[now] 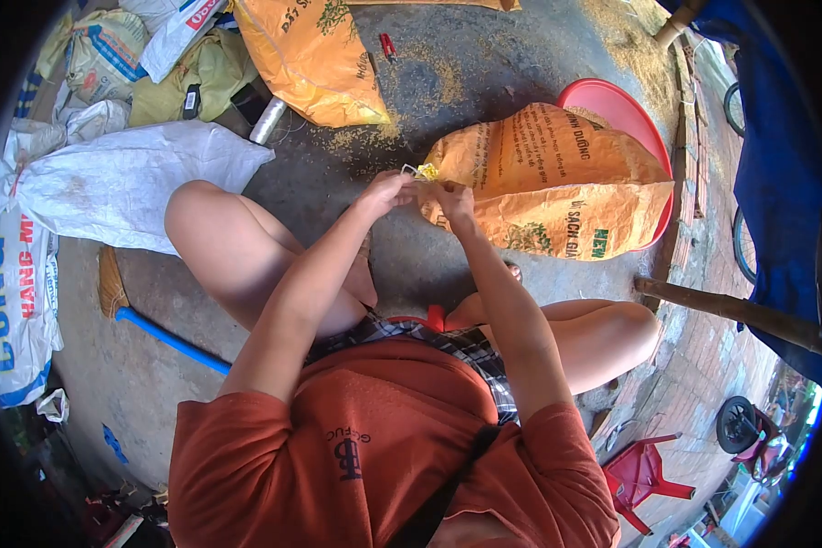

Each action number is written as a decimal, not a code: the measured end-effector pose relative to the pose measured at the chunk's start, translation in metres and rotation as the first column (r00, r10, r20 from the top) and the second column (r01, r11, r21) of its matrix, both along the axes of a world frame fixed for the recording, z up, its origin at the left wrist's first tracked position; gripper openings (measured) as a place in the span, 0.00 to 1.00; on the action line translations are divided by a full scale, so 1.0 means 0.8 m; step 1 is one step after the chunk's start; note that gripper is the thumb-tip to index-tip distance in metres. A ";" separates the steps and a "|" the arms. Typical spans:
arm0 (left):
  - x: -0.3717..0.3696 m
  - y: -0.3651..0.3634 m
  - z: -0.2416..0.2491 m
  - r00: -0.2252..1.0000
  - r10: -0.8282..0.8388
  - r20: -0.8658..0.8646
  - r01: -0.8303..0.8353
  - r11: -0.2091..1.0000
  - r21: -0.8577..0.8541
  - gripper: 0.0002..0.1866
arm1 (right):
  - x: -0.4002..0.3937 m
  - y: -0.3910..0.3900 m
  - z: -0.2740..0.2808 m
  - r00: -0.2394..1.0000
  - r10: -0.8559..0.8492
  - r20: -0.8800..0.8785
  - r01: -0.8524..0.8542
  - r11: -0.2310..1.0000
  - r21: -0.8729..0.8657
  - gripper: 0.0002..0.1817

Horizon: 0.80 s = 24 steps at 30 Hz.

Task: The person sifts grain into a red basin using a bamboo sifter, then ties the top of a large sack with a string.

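Observation:
An orange printed sack (557,183) lies on its side in front of me, its gathered end pointing left. A yellow tuft (427,171) sticks out at that end, beside a looped white string (410,170). My left hand (391,192) is closed in a pinch on the string, just left of the tuft. Close to it, my right hand (455,201) has its fingers bent together at the sack's neck and seems to pinch the same string. Its fingertips are partly hidden.
A red basin (653,137) is partly under the sack. Farther off are another orange sack (315,59), a red-handled tool (387,47), a thread spool (268,121) and scattered grain. A white sack (137,178) and a blue-handled broom (173,341) lie left, a red stool (644,479) right.

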State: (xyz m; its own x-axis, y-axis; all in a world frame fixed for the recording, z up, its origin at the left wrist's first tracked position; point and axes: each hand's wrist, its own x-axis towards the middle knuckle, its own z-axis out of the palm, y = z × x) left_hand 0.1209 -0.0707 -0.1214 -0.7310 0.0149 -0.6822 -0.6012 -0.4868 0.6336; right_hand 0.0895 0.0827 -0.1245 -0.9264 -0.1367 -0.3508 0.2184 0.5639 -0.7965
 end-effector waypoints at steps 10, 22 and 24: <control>-0.005 0.014 -0.021 0.951 0.303 0.069 -0.309 0.902 0.302 0.05 | 0.001 -0.004 0.007 0.998 -0.038 0.040 0.041 0.996 -0.077 0.17; -0.005 -0.036 -0.018 0.928 -0.367 0.059 0.372 0.910 -0.184 0.03 | 0.010 -0.018 0.047 0.844 0.344 -0.412 -0.269 0.935 0.230 0.23; -0.005 -0.035 0.002 0.898 -0.436 0.058 0.432 0.851 -0.297 0.05 | 0.007 -0.024 0.028 0.832 0.361 -0.421 -0.254 0.923 0.289 0.22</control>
State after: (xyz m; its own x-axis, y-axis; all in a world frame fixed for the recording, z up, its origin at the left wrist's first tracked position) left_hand 0.1167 -0.0985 -0.1199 -0.7051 0.1323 -0.6966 -0.6993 0.0327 0.7140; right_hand 0.0954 0.0636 -0.1024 -0.9091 -0.4138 0.0489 -0.3541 0.7054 -0.6140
